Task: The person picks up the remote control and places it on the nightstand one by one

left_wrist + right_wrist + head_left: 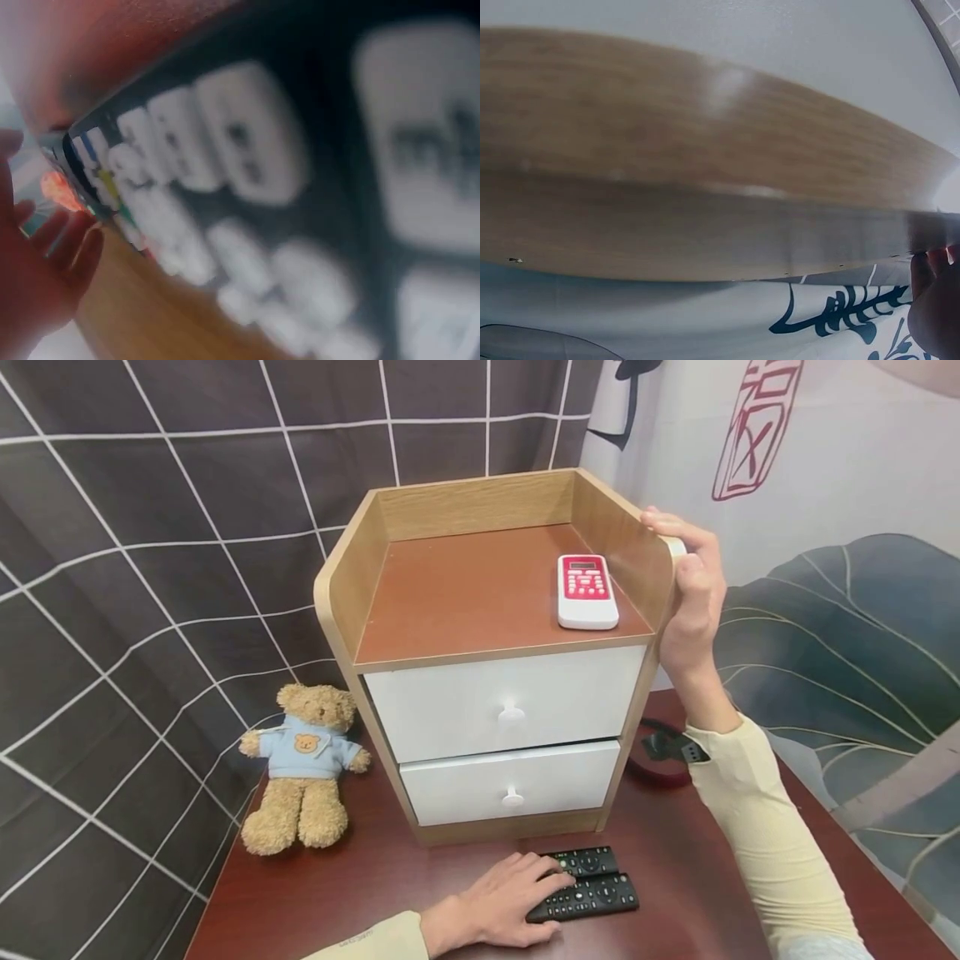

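Two black remote controls, a far one [591,861] and a near one [600,897], lie side by side on the dark red table. My left hand [510,897] rests across their left ends, fingers extended over the buttons and thumb by the near edge. A remote's white buttons [247,135] fill much of the left wrist view, blurred. My right hand [693,585] grips the upper edge of the right side panel of a wooden cabinet [465,593] with two white drawers. On its brown top, near that panel, lies a white and red remote [587,593].
Left of the cabinet, a teddy bear [307,760] in a blue sweater leans against the dark checked curtain [187,485]. Behind my right forearm is a dark red round object [656,770]. A leaf-patterned grey-blue cover [847,635] lies beyond the table's right edge.
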Motion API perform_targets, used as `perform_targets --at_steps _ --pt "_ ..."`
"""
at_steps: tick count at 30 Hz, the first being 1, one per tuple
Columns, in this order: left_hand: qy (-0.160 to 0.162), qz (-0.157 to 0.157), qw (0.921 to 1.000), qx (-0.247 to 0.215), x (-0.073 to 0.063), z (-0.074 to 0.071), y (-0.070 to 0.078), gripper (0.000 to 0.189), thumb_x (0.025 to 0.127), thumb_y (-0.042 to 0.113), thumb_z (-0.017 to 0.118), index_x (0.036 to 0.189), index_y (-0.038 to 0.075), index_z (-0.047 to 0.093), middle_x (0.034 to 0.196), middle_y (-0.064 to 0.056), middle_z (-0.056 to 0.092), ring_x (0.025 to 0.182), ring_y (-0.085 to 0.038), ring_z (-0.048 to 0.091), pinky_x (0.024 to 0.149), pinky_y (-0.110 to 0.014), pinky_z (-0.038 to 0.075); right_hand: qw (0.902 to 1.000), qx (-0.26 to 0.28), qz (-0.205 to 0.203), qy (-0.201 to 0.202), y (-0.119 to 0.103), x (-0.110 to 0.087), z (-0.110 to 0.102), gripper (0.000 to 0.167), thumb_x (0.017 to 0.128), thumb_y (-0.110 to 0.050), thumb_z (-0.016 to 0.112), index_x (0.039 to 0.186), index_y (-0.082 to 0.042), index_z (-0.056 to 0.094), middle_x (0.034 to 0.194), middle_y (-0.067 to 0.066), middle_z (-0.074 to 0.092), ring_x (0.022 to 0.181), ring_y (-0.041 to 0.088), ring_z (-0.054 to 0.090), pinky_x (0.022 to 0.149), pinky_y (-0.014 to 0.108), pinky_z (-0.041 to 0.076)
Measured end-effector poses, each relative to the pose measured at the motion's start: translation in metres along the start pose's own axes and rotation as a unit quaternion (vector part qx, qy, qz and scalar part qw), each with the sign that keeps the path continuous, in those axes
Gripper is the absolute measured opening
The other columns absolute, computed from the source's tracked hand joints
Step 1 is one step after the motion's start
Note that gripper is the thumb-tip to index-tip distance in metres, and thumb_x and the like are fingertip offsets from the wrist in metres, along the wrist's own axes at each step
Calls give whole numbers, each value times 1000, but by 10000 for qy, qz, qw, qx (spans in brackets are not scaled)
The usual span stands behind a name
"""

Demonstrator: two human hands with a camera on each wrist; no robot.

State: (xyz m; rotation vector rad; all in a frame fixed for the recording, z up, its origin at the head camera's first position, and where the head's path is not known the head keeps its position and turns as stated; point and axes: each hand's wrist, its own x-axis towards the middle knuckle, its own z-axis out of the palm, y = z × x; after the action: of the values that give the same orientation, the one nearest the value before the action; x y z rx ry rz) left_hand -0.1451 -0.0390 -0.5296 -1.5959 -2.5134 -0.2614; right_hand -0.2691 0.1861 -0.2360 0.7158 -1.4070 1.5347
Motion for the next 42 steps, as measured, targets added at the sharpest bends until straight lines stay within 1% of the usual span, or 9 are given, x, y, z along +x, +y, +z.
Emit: perform_targets --at_steps 4,10,13,20,25,30,35,39,42 --pt "-408 -45 9991 -131 -1 0 1 51 93 47 60 138 25 52 125 9 57 109 -4 54 91 -19 44 10000 61 42 40 0 -1 0 41 89 -27 40 113 -8 67 123 -1 66 130 26 50 113 33 31" --pt "-388 -49 9992 -41 -3 -11 -1 48 92 46 63 134 25 54 124 9 57 110 -5 53 90 -19 43 9999 68 41 83 -4 0 2 40 89 -27 40 113 -9 67 123 0 66 130 26 51 112 33 32" --pt "-448 -192 9988 -71 -12 -23 -5 49 91 48 64 134 25 55 123 10 57 110 -5 52 91 -20 43 10000 15 24 79 -5 1 4 40 90 -28 40 113 -9 66 123 -2 66 129 25 51 112 33 32" --pt "-154 -379 9990 -177 -53 -37 -21 56 89 52 66 134 21 57 121 9 59 105 -6 55 92 -23 47 9998 -16 63 198 -11 4 4 40 89 -26 38 112 -9 67 120 -1 67 128 25 52 109 32 34" --pt "-97 -557 9965 -612 -81 -40 -27 62 88 55 66 137 19 54 125 9 57 109 -6 55 96 -26 47 9996 46 77 271 -12 4 4 39 88 -24 38 110 -9 67 119 0 68 127 26 53 110 32 33" --pt "-88 -1172 9900 -782 -112 -44 -31 74 84 61 68 143 19 49 131 10 56 117 -8 55 99 -34 48 9998 24 98 175 -9 2 4 39 89 -27 40 111 -10 67 121 -1 66 129 26 51 112 32 31" --pt "107 -1923 9783 -763 -149 -45 -34 85 78 70 69 145 21 50 130 13 58 115 -6 56 96 -41 50 9998 -16 128 135 -6 1 3 39 90 -28 40 113 -10 66 123 -1 66 129 26 50 112 33 31" --pt "-195 -2164 9696 -1121 -172 -47 -37 83 77 72 67 143 24 52 125 15 59 112 -9 58 96 -51 49 9998 -31 151 152 -4 1 4 39 89 -28 40 112 -11 65 123 0 66 129 27 50 111 33 31" --pt "-570 -2239 9633 -1370 -183 -48 -39 79 78 73 65 140 26 55 118 15 58 105 -7 56 91 -50 50 9997 -22 158 169 -3 0 5 39 89 -28 40 112 -11 66 122 0 66 129 26 50 111 33 31"
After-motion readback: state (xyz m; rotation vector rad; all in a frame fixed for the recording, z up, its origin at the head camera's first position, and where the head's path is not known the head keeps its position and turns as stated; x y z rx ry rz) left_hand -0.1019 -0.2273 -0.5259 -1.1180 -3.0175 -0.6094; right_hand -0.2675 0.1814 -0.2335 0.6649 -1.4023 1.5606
